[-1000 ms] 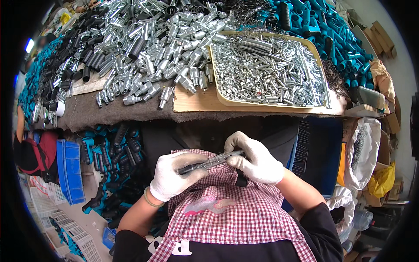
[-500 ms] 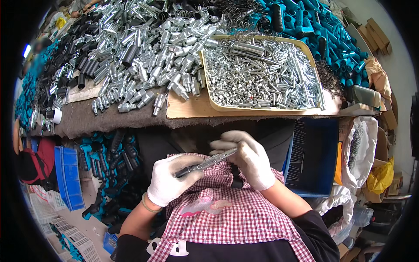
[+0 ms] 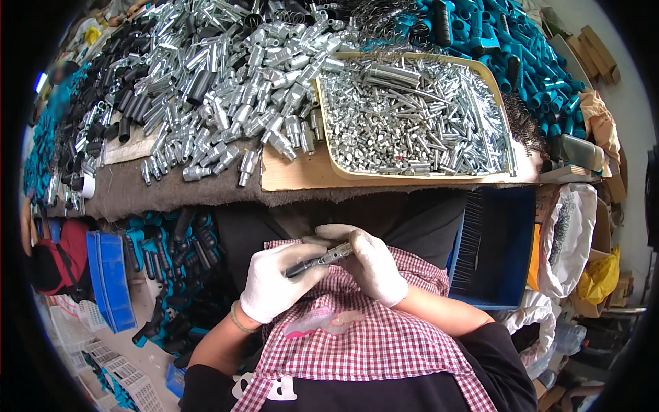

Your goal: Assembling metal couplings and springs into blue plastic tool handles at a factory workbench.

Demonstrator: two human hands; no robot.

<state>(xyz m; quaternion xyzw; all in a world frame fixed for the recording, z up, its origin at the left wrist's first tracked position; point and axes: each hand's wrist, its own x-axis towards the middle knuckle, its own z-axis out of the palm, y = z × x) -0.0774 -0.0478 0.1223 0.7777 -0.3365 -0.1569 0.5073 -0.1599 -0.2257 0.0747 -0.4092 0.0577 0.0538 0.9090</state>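
Note:
In my lap, over a red-and-white checked apron, I hold a slim silver metal shaft with a dark sleeve at its near left end. My left hand, in a white glove, is closed round the dark end, thumb along the near side. My right hand, gloved too, is closed over the shaft's far right end, which its fingers hide. The shaft slants up to the right. Nearest on the bench stands a cream-rimmed tray full of small metal pins, on a cardboard sheet.
Silver metal fittings heap on the bench's left, with black sleeves among them. Teal tool housings pile at the back right. Below the bench are a blue bin on the right, a blue crate and black-and-teal housings on the left.
My right hand has moved left and closed over the far end of the shaft, covering more of it. My left hand has shifted slightly right, still holding the dark end.

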